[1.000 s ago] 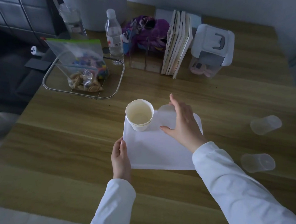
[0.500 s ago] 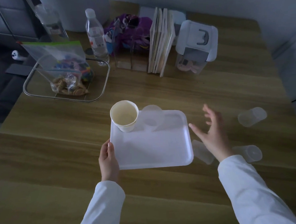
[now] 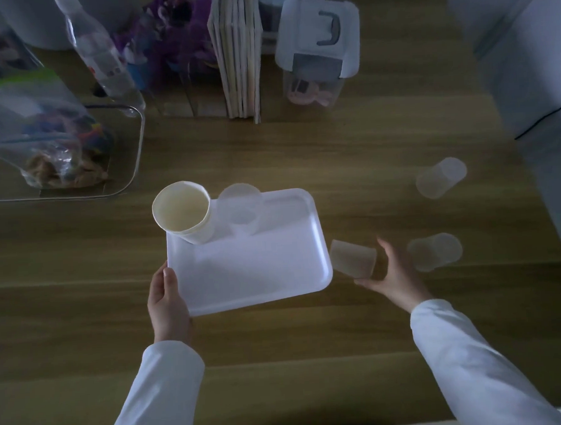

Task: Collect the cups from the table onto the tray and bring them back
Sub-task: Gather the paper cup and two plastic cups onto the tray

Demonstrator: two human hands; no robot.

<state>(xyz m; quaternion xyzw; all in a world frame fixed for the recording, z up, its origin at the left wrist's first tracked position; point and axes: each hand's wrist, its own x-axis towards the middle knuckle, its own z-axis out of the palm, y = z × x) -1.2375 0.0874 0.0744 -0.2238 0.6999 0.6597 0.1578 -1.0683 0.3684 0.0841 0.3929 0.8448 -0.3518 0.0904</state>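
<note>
Head view, wide and looking down: we record a change at the right hand (image 3: 393,273). Half a second ago it was spread open above the counter (image 3: 312,340), clear of any cup; now its grip is closing around a clear cup (image 3: 353,258) lying on its side just beside the tray's right edge. Thumb and fingers bracket the cup, though we cannot confirm a firm hold or whether it has left the counter. A second ago the same hand was at the clear cup on the tray (image 3: 240,211), which now stands unattended beside the paper cup (image 3: 183,215) at the tray's far left corner.

The left hand (image 3: 166,299) keeps its grip closed on the near left edge of the white tray (image 3: 259,265), as before.

We judge two cups collected and a third being picked up. Two more clear cups remain on the counter to the right, one near the right hand (image 3: 434,251), another farther off (image 3: 441,178). Carrying the tray back is not yet due.
</note>
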